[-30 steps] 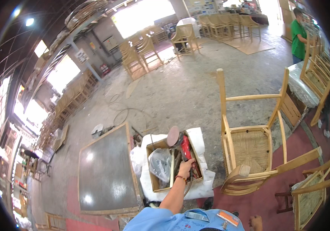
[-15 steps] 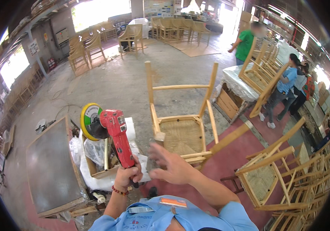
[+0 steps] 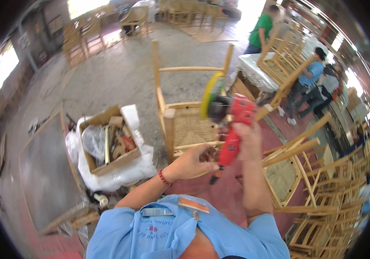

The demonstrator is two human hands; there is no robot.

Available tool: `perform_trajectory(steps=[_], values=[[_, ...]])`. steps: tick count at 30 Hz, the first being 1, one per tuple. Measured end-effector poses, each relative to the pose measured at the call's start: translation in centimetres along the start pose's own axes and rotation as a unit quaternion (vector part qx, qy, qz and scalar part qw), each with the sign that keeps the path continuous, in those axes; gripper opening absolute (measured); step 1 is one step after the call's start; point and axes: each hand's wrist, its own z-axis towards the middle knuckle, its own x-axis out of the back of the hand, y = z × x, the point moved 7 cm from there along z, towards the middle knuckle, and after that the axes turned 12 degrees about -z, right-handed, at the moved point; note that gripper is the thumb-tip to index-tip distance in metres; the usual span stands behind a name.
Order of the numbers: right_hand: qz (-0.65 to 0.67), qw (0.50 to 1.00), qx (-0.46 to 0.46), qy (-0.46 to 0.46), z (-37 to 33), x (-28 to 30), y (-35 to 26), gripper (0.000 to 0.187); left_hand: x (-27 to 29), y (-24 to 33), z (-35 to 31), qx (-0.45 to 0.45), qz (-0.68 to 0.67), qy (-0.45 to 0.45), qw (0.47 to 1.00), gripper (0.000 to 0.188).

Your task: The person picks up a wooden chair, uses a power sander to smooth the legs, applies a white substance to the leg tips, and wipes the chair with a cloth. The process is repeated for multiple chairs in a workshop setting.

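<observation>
My right hand [image 3: 249, 140] is wrapped around the body of a red angle sander [image 3: 233, 144], smeared a little by motion. The tool is tilted, its yellow-rimmed disc [image 3: 211, 97] up in front of a wooden chair with a woven seat [image 3: 190, 129]. At the sander's lower end is my left hand [image 3: 193, 162], red bead bracelet at the wrist. Its fingers are curled but apart, thumb beside the handle's end; whether it touches the tool I cannot tell. The disc and sander hide part of the chair's right side.
A cardboard box [image 3: 117, 164] of tools and plastic wrap sits left on white foam, beside a dark-topped table [image 3: 51, 172]. Wooden chairs [image 3: 286, 177] crowd the right. Several people stand by a plastic-covered table [image 3: 254, 69] at the back right, with more chairs farther back.
The sander has passed from my left hand to my right and moved rightward. My left hand has let go of its grip. The view has shifted, showing the whole box.
</observation>
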Motion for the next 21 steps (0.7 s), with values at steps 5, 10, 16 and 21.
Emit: perform_trajectory(steps=[5, 10, 16, 21], values=[[-0.257, 0.966, 0.003, -0.024, 1.1, 2.0, -5.0, 0.046, 9.3, 1.4, -5.0, -0.194, 0.142, 0.388, 0.89, 0.049], [-0.511, 0.849, -0.042, -0.132, 3.2, -3.2, -7.9, 0.053, 11.5, 2.1, -0.3, -0.258, 0.158, 0.356, 0.884, 0.043], [-0.606, 0.754, -0.036, -0.251, 5.6, -11.7, -7.4, 0.058, 11.9, 0.0, 3.1, -0.251, 0.061, 0.263, 0.929, 0.051], [-0.661, 0.698, -0.071, -0.266, 6.5, -13.6, -6.5, 0.057, 11.3, -1.1, 3.9, -0.276, -0.177, 0.196, 0.924, 0.049]])
